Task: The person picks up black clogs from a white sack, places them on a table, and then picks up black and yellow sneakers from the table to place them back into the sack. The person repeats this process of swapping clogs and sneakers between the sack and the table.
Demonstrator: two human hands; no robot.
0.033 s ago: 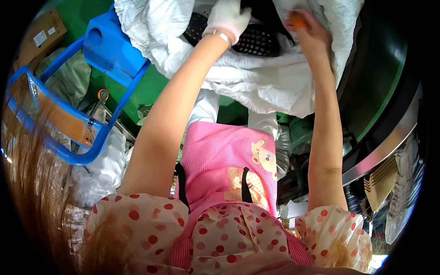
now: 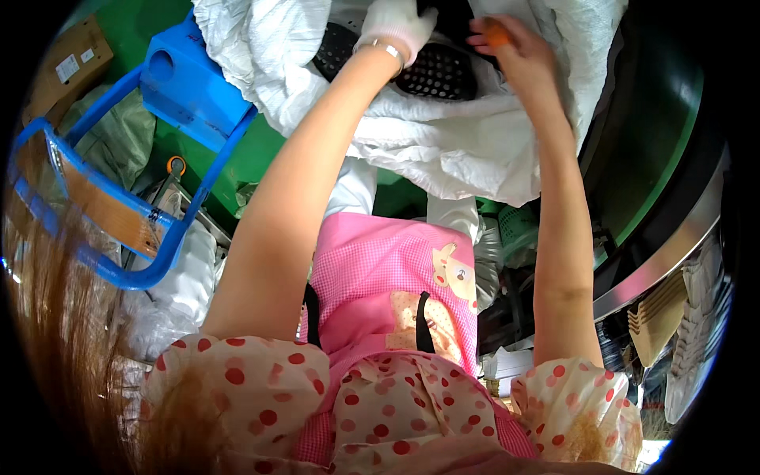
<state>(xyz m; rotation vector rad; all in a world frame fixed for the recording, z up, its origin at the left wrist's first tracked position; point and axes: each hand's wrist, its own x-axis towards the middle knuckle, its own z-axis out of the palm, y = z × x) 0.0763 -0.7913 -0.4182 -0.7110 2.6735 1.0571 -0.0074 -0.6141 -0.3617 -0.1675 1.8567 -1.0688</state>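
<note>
My left hand (image 2: 396, 28), in a white knit glove with a band at the wrist, is closed at the top edge of the picture. It grips a dark black piece (image 2: 451, 22) whose shape is partly cut off. Beneath it lie black perforated pieces (image 2: 437, 71) inside a large white woven sack (image 2: 459, 150) with its mouth spread wide. My bare right hand (image 2: 526, 51) is curled around a small orange object (image 2: 497, 33), close to the black piece. The fingers hide most of the orange object, so its kind is unclear.
To the left stand a blue plastic box (image 2: 190, 87) and a blue tubular frame (image 2: 174, 249). A cardboard box (image 2: 67, 67) sits at the far left. A dark, curved-edged surface (image 2: 657, 150) rises close on the right, with beige stacked pieces (image 2: 661, 317) below it.
My right hand has shifted slightly left, and its fingertips now reach toward the black piece. My left hand has barely moved. The sack's mouth has shifted a little.
</note>
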